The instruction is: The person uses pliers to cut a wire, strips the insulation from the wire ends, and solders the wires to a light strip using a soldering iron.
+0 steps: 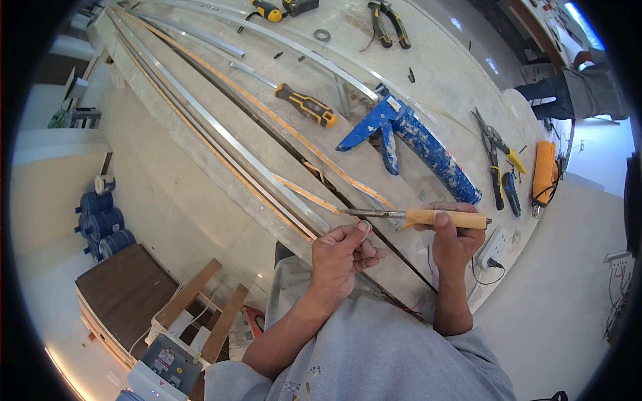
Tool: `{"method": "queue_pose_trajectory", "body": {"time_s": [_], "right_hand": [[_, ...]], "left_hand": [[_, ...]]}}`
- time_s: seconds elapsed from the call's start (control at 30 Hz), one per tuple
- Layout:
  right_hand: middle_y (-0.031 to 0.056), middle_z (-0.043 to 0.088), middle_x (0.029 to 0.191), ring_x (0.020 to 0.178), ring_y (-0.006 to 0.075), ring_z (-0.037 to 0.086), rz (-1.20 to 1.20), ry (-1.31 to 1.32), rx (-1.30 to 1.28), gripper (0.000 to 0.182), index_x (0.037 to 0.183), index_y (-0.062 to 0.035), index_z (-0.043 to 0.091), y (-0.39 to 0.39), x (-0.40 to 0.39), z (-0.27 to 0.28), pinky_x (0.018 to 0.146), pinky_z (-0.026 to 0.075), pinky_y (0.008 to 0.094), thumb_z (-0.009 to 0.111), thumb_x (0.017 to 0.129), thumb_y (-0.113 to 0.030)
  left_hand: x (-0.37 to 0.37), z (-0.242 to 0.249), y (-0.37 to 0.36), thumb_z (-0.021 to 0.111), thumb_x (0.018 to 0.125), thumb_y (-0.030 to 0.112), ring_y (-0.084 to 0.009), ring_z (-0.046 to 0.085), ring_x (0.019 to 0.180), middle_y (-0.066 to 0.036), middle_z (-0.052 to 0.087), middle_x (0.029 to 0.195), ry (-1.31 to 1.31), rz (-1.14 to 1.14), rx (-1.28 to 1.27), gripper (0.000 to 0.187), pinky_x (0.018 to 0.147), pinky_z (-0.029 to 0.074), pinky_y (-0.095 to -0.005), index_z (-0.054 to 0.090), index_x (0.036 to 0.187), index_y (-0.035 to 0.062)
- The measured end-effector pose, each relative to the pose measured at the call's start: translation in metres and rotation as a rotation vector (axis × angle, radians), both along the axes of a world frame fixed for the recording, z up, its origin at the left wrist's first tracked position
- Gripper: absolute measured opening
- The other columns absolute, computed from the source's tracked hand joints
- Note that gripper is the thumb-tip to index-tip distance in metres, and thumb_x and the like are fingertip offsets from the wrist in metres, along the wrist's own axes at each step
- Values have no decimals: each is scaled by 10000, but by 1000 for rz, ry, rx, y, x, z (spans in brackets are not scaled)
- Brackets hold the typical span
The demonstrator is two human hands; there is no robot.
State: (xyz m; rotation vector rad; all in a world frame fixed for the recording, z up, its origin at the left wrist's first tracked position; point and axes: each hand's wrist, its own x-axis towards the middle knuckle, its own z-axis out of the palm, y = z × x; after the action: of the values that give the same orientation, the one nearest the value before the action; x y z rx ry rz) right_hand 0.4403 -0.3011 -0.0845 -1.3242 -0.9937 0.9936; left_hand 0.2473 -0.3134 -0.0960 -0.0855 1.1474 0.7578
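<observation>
My right hand is wrapped round the wooden handle of a soldering iron. The iron's metal shaft points left, and its tip is at the end of an orange-and-white LED strip. Just below that tip, my left hand is closed in a pinch, thumb against forefinger. What it pinches is too small to make out. A second LED strip runs along the table beside the long aluminium profiles. Thin dark and red wires lie near my left hand.
On the table lie a blue caulking gun, a screwdriver, pliers, snips, a blue cutter and an orange tool. A power strip sits at the right edge. Another person stands beyond.
</observation>
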Motion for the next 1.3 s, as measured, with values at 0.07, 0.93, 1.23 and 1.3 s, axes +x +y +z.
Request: {"method": "queue_pose_trajectory", "body": {"time_s": [0.07,0.93,1.23,1.3], "right_hand": [[209,711,904,749,227,723,3,-3,12,220,1000,90,586,0,-1,0,672,628,335,691,936,-93],[213,714,925,787,206,710,78,-50,62,222,1035,86,586,0,-1,-1,713,601,317,701,932,-74],[213,716,920,781,221,719,38,-49,33,205,1031,90,587,-1,-4,0,697,613,320,692,936,-59],[214,715,918,789,230,725,18,-20,14,208,1027,95,584,-1,-5,0,696,626,330,690,938,-60]], "left_hand": [[0,1,0,707,955,253,-216,724,676,-22,640,683,4,1,-1,210,644,621,-344,690,960,43],[-1,1,1,703,958,254,-214,725,687,-20,638,683,-7,-7,-2,203,644,617,-327,698,976,51],[-1,-2,0,701,959,249,-218,726,687,-22,636,681,-11,1,0,206,650,620,-338,697,984,44],[-1,-1,0,701,959,248,-219,726,687,-23,636,682,-9,0,-2,205,651,620,-339,696,985,44]]}}
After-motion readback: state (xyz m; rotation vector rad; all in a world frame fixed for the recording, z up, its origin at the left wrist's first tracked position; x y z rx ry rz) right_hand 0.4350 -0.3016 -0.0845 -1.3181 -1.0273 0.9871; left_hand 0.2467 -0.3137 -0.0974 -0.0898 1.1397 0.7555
